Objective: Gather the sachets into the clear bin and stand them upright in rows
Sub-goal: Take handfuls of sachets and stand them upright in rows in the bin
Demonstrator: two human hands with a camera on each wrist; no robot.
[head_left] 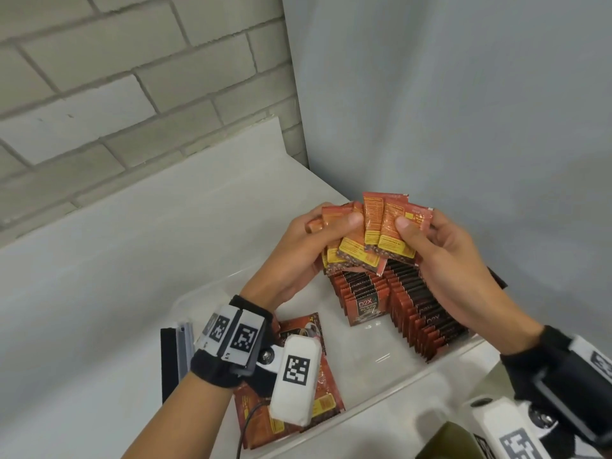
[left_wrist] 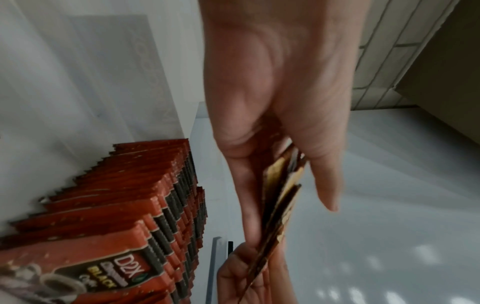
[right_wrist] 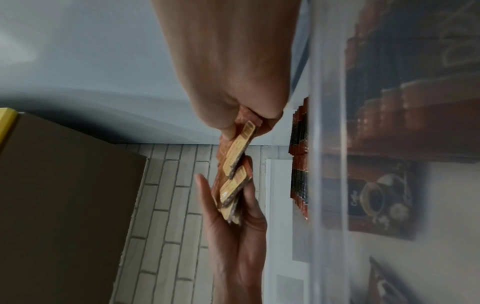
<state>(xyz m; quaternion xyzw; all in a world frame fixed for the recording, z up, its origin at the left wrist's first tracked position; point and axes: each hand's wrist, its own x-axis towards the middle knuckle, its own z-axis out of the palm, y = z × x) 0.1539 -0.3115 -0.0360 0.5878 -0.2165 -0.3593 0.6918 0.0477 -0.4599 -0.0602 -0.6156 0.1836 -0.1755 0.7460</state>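
Together, both hands (head_left: 364, 246) gripping fanned sachets (head_left: 374, 233), above clear bin (head_left: 414, 379)

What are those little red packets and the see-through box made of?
The packets look like thin glossy foil or plastic film: they bend, shine and have zigzag edges. The box looks like clear, slightly frosted hard plastic, since the packets show through its wall.

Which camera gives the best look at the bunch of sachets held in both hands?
The head view: the fanned sachets show their printed faces, pinched between left hand and right hand above the bin. Both wrist views show the bunch only edge-on and blurred.
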